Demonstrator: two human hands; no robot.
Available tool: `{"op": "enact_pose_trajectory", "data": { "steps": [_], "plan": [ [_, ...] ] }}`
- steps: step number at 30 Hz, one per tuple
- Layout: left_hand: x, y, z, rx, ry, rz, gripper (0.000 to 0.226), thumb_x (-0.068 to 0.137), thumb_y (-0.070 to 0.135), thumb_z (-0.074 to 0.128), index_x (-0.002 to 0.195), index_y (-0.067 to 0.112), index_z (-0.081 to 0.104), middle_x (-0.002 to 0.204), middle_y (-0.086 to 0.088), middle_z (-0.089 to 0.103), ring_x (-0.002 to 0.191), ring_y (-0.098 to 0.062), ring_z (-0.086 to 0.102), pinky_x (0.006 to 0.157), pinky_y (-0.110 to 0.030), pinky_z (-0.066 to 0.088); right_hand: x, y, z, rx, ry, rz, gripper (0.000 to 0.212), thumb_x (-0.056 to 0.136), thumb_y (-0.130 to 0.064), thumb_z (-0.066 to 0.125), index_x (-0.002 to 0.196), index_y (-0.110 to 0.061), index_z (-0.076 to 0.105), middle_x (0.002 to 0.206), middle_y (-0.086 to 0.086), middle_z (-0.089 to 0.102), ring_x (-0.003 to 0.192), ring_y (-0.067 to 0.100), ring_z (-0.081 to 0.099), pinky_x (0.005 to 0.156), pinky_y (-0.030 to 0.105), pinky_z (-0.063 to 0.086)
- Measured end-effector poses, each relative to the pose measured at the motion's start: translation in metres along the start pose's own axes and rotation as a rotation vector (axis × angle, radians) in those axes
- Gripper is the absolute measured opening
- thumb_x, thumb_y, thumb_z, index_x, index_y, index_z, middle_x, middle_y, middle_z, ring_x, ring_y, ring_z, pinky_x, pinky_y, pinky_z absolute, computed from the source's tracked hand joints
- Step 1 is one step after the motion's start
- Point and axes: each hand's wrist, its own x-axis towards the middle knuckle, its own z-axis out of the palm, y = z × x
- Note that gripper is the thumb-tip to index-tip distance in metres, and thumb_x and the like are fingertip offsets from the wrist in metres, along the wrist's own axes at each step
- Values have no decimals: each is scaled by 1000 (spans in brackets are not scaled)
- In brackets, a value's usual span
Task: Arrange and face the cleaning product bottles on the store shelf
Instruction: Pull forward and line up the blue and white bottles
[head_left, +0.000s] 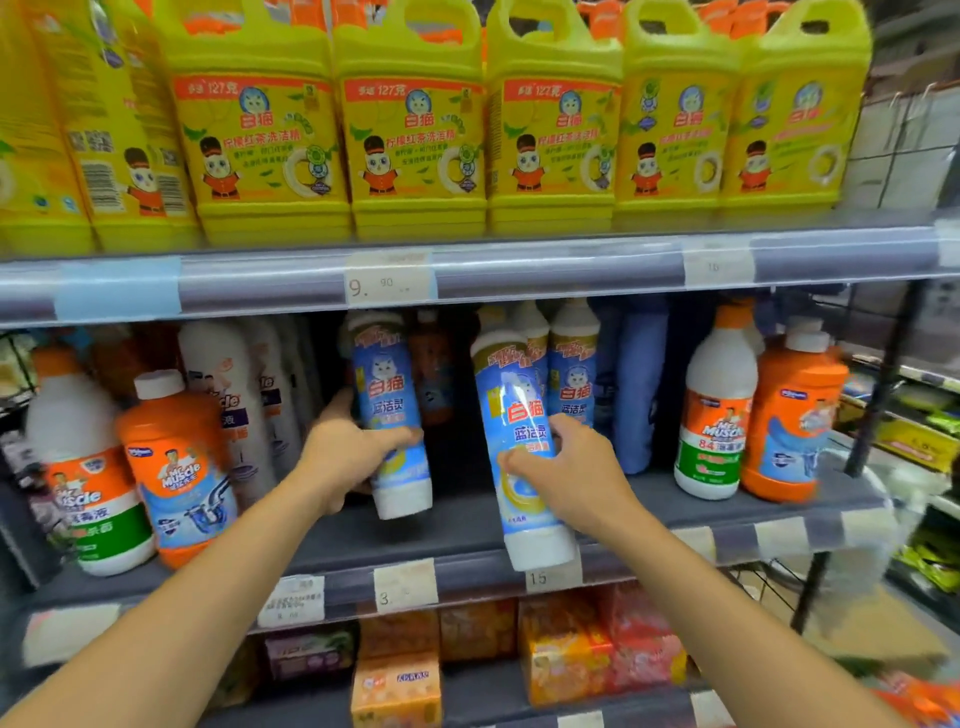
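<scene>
Gripping two tall blue-labelled bottles at once, you have your left hand (348, 457) wrapped round the lower body of the left bottle (387, 384), thumb across its label. Your right hand (576, 478) is curled round the middle of the right bottle (514, 400), thumb in front. Both are at the middle shelf (467, 530). The left one leans a little and sits back from the front. The right one tilts with its white base at the front lip, over the price strip (553, 574); whether either base rests on the shelf or is lifted just clear cannot be told. They look like full plastic bottles, so expect them to be fairly heavy for their width, stiff-walled and slick on the glossy sleeve. Tall and narrow, they will likely tip easily, and a hold low on the body should steady them better than one near the cap. Mind the front lip, where a slip would send the right bottle off the shelf. Between the two bottles is a dark open gap with room to slide either one. More of the same bottles (574, 374) stand just behind the right one, and an orange bottle (176, 467) is near your left forearm. The upper shelf rail (519, 270) sits close above the caps, so sliding looks safer than lifting.
</scene>
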Motion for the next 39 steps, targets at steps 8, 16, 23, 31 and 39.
{"op": "enact_pose_trajectory", "data": {
  "steps": [8,16,23,31,39],
  "plan": [
    [-48,17,37,-104,-137,-21,51,64,18,87,102,30,54,94,-3,73,76,-16,73,56,-31,57,-1,27,-58,37,99,-14,36,58,-46,73,86,-27,58,85,-11,70,65,-2,67,48,15,49],
    [-63,25,87,-25,-69,123,59,60,24,89,95,48,48,93,5,72,78,-8,72,61,-26,58,14,48,-68,-40,184,-98,44,64,-45,78,92,-27,49,86,-17,64,76,-1,64,61,26,54],
    [-68,24,119,53,21,246,64,62,22,89,105,43,46,92,16,65,76,7,65,56,-11,51,30,65,-60,-53,149,-134,49,68,-36,83,101,-26,47,95,-9,62,84,12,65,72,32,56],
    [-60,11,138,87,62,252,78,61,23,90,126,26,48,96,10,66,81,4,65,60,-10,53,35,73,-59,-24,122,-151,50,73,-32,80,113,-20,52,99,-7,62,88,11,63,74,24,52],
    [-57,7,150,68,60,248,83,60,22,90,129,27,46,101,11,65,84,8,63,64,-8,52,31,79,-59,20,88,-177,62,73,-34,81,125,-20,49,103,-12,60,87,0,60,70,13,46]
  ]
}}
